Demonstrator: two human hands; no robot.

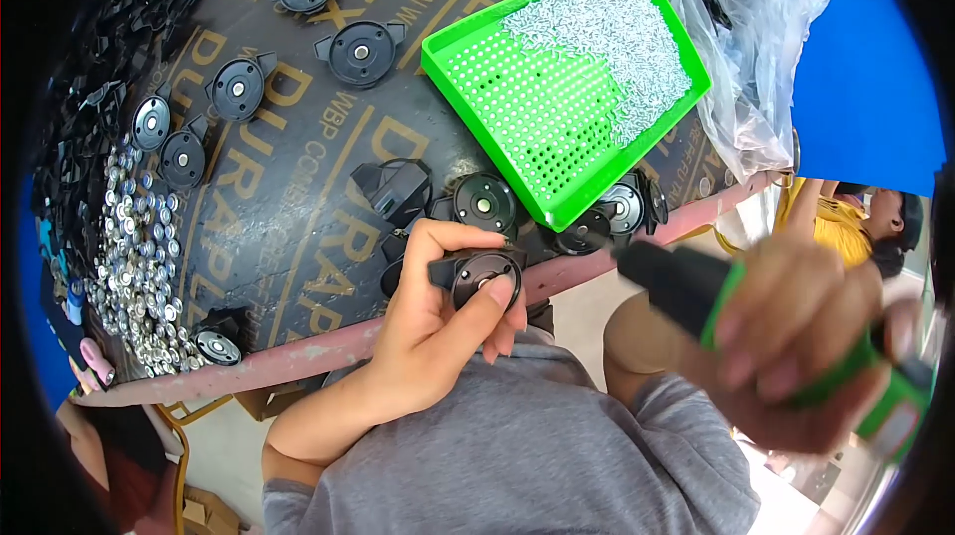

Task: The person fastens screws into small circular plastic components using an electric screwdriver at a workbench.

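Note:
My left hand [433, 341] is closed around a round black plastic part [476, 274] with side lugs, at the table's near edge. Its thumb presses on the disc's face. To the right, my right hand [796, 336], blurred by motion, grips a green and black electric screwdriver [686, 288]. The tool's dark nose points left toward the held part, apart from it. Just beyond my left hand lies a similar round black part [484, 202] with a silver centre. More of them, one being a black part [582, 229], sit partly under the green tray's near corner.
A green perforated tray [477, 127] holds a heap of small silver screws [607, 33]. Several black round parts [361, 53] lie across the dark printed table [298, 227]. Silver round pieces [139, 267] pile up at left. Clear plastic sheeting [746, 48] lies at right, near another person [846, 227].

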